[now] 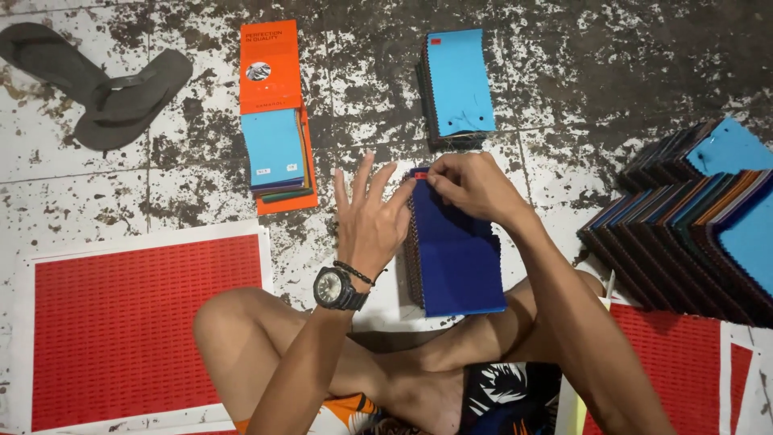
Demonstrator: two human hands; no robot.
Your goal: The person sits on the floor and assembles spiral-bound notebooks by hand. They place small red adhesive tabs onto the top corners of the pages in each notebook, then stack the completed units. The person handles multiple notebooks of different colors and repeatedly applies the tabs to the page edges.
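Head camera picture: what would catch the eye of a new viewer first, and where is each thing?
In the middle, the right hand pinches a small red label at the top edge of a dark blue fabric swatch stack, while the left hand rests open against its left side. An orange swatch card lies above and to the left, and a red sheet of labels fills the lower left floor.

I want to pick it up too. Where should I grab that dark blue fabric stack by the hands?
Probably the dark blue fabric stack is best gripped at its long right edge, coming from the right. The left hand guards the left edge, and the right hand pinches the top end.
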